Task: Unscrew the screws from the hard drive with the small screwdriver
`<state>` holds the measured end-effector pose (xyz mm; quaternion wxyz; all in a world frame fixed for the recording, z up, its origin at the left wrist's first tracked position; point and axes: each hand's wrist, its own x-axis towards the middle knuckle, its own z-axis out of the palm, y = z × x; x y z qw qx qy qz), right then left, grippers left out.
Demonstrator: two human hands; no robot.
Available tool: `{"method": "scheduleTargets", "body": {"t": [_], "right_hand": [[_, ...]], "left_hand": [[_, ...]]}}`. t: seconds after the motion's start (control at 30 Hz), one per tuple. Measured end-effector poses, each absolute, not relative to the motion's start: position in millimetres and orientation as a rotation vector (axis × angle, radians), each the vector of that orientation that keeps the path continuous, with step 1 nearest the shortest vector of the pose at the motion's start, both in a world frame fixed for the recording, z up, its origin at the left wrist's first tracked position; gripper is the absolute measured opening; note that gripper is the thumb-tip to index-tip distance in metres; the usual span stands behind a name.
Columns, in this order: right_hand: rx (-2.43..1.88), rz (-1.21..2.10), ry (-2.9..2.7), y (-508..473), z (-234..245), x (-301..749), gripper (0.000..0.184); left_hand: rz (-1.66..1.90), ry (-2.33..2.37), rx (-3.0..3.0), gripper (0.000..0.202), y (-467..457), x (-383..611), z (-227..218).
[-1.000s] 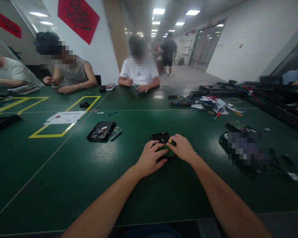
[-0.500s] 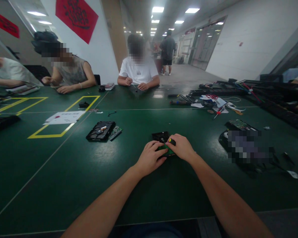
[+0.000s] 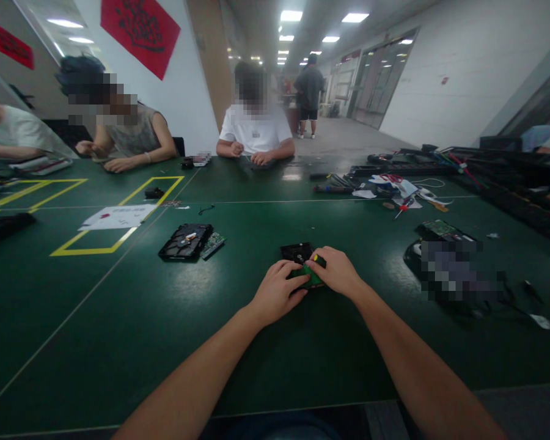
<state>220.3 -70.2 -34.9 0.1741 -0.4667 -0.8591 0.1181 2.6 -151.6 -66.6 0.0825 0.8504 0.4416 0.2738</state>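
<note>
On the table in front of me lies a black hard drive [image 3: 297, 252] with a green circuit board [image 3: 312, 280] on its near side. My left hand [image 3: 277, 292] holds the drive, its fingers laid over the board and its thumb at the near edge. Wrapped in the fingers of my right hand [image 3: 337, 269] is a screwdriver [image 3: 319, 261] with a black and yellow handle, held over the board's right side. Its tip is hidden by my fingers.
Left of my hands lie a second black drive [image 3: 186, 242] and a loose circuit board [image 3: 213, 245]. Blurred dismantled parts [image 3: 458, 269] sit to the right. Farther back are cables and scraps [image 3: 401, 186] and a red screwdriver [image 3: 402, 209]. People sit across the table [image 3: 238, 342].
Both hands stay in nearly the same place on the drive. The screwdriver handle has shifted very slightly. Across the table, a person's hand has moved a little.
</note>
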Motion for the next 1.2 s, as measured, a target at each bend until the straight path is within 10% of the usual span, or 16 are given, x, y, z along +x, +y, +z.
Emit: {"method": "scheduleTargets", "body": {"t": [1.2], "right_hand": [[-1.165,0.398,-2.501,-71.2,-34.6,221.2,0.012]], "left_hand": [[0.851,1.298,2.611,0.037,-151.3,1.7,-69.0]]}}
